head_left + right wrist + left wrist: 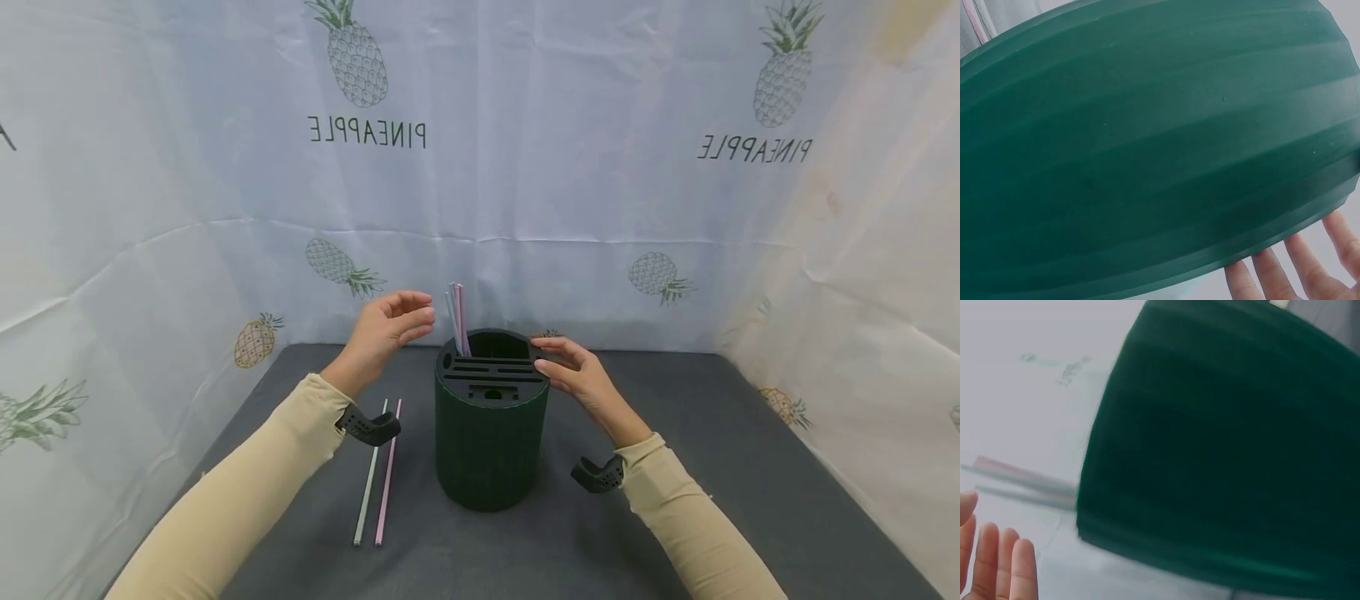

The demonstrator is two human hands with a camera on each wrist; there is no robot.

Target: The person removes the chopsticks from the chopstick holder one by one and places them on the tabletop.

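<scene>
A dark green ribbed cylindrical holder (489, 442) stands upright in front of me, its black top cut with slots and openings. Several thin pink and pale straws (460, 321) lean upright in its left opening. Just left of their tops hovers my left hand (390, 329), its fingers loosely bent, with nothing between thumb and fingers (1005, 565). My right hand (581, 379) touches the holder's right rim, thumb toward the front and fingers behind. In the right wrist view its nearly straight fingers (1310, 265) meet the ribbed side.
Two more straws, one pale green (367, 496) and one pink (387, 492), lie side by side on the dark grey table (300, 533), left of the holder. White curtains (525, 183) printed with pineapples hang behind the table and along both sides.
</scene>
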